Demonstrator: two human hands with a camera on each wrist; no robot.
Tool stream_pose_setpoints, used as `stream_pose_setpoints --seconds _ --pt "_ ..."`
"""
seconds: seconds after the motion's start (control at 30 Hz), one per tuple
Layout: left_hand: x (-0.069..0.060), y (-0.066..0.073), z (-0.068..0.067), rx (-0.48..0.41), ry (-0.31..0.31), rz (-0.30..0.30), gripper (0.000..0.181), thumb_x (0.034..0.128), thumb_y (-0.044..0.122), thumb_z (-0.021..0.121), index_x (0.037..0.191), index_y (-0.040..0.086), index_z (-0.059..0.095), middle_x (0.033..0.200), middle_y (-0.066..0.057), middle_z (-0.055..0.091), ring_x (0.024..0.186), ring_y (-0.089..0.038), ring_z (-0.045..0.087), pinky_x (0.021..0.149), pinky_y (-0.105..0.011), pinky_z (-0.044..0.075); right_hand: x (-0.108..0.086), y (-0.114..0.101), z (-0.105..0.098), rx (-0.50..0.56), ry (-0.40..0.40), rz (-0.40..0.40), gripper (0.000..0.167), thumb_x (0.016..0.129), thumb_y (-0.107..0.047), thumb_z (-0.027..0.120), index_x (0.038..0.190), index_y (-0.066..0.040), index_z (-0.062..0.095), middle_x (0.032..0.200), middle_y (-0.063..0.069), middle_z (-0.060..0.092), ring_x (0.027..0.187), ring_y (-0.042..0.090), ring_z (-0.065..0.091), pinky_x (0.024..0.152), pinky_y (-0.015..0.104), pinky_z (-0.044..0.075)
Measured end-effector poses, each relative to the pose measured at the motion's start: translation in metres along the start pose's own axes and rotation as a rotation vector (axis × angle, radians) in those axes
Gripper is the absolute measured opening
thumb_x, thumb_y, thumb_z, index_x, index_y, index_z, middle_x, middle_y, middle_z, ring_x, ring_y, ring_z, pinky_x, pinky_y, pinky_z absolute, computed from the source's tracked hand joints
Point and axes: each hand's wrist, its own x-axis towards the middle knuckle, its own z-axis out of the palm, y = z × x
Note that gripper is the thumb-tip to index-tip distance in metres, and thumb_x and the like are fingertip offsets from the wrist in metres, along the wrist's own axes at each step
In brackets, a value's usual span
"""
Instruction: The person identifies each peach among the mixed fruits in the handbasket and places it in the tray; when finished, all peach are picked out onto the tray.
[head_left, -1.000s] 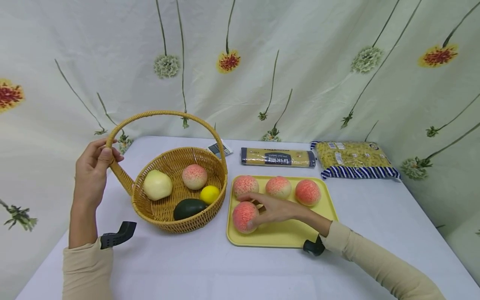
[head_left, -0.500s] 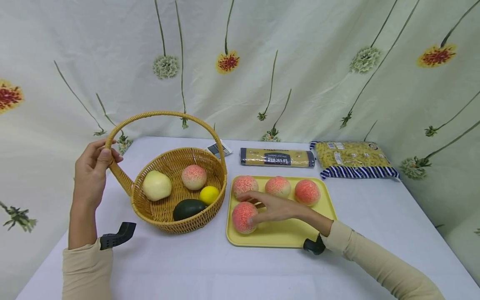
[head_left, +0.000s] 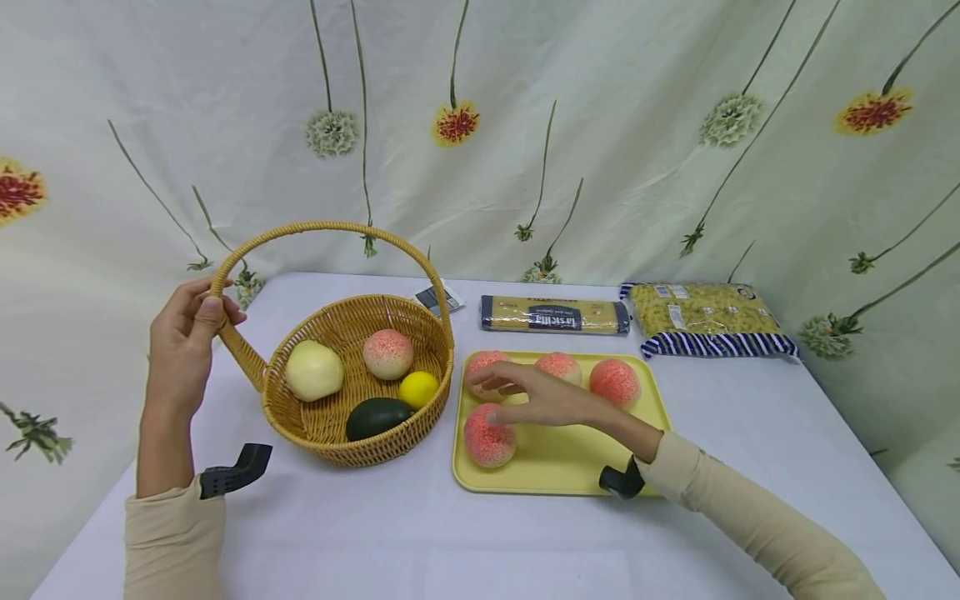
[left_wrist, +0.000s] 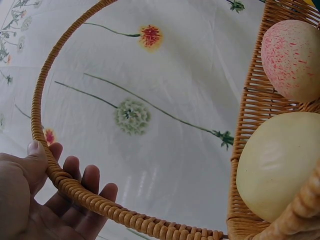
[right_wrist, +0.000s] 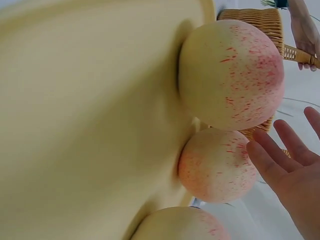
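My left hand (head_left: 183, 333) holds the handle (left_wrist: 75, 192) of a wicker basket (head_left: 345, 454), thumb on one side and fingers on the other. Inside the basket lie a pale round fruit (head_left: 313, 372), a peach (head_left: 387, 354), a yellow lemon (head_left: 418, 389) and a dark green avocado-like fruit (head_left: 378, 419). Over the yellow tray (head_left: 577, 467), my right hand (head_left: 543, 396) hovers with spread fingers, just above the front-left peach (head_left: 489, 446). In the right wrist view the fingers stand apart from that peach (right_wrist: 232, 75). Three more peaches form the tray's back row, two partly hidden by the hand.
Behind the tray lies a long pasta packet (head_left: 555, 315). To its right is a bag of short pasta (head_left: 708, 318) with striped ends. A small grey-and-white packet (head_left: 450, 298) sits behind the basket. A flowered cloth (head_left: 600, 125) hangs at the back.
My right hand has risen off the front-left peach, and its fingers have let go of it. The peach stays on the tray. The left hand and basket have not moved.
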Motion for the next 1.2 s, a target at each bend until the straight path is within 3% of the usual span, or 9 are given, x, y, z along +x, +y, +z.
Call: stream_pose_setpoints --seconds 0.3,0.53,0.7,0.93,1.2 --pt "0.001 -0.001 0.001 -0.016 -0.004 0.007 0.030 0.0986 0.012 0.051 0.128 0.005 0.056 0.091 -0.005 0.057 0.086 -0.011 0.059 0.081 -0.009 0.047 0.012 -0.012 -0.003 -0.020 0.017 -0.039 0.051 0.093 -0.030 0.063 0.138 -0.011 0.048 0.140 0.006 0.048 0.128 0.033 0.047 0.106 0.045 0.039" --pt "0.001 0.000 0.002 -0.040 -0.011 0.018 0.029 0.0985 0.010 0.050 0.127 0.005 0.057 0.089 -0.005 0.057 0.085 -0.010 0.060 0.081 -0.010 0.048 0.022 -0.022 -0.001 -0.028 0.009 -0.070 0.058 0.092 -0.036 0.060 0.139 -0.005 0.045 0.143 0.013 0.046 0.129 0.027 0.046 0.107 0.046 0.037" --pt "0.001 0.001 0.002 -0.007 -0.004 0.012 0.030 0.0986 0.013 0.051 0.127 0.005 0.057 0.090 -0.005 0.057 0.085 -0.010 0.060 0.081 -0.009 0.047 0.032 -0.030 0.001 -0.047 0.016 -0.108 0.052 0.093 -0.024 0.061 0.139 -0.006 0.045 0.142 0.013 0.046 0.130 0.033 0.044 0.107 0.049 0.037" --pt "0.001 0.000 0.000 0.024 0.000 -0.001 0.033 0.0989 0.015 0.050 0.128 0.002 0.054 0.092 -0.006 0.057 0.086 -0.010 0.060 0.082 -0.008 0.046 0.047 -0.041 0.003 -0.136 0.033 -0.118 0.054 0.092 -0.026 0.061 0.142 -0.017 0.044 0.145 -0.001 0.044 0.131 0.013 0.042 0.108 0.040 0.038" --pt "0.000 -0.001 0.000 0.005 -0.005 0.007 0.032 0.0988 0.014 0.051 0.128 0.001 0.054 0.092 -0.007 0.056 0.086 -0.011 0.060 0.082 -0.009 0.046 0.060 -0.050 0.001 -0.224 -0.003 -0.132 0.064 0.091 -0.030 0.064 0.147 -0.016 0.037 0.151 0.000 0.036 0.135 0.012 0.037 0.106 0.042 0.038"
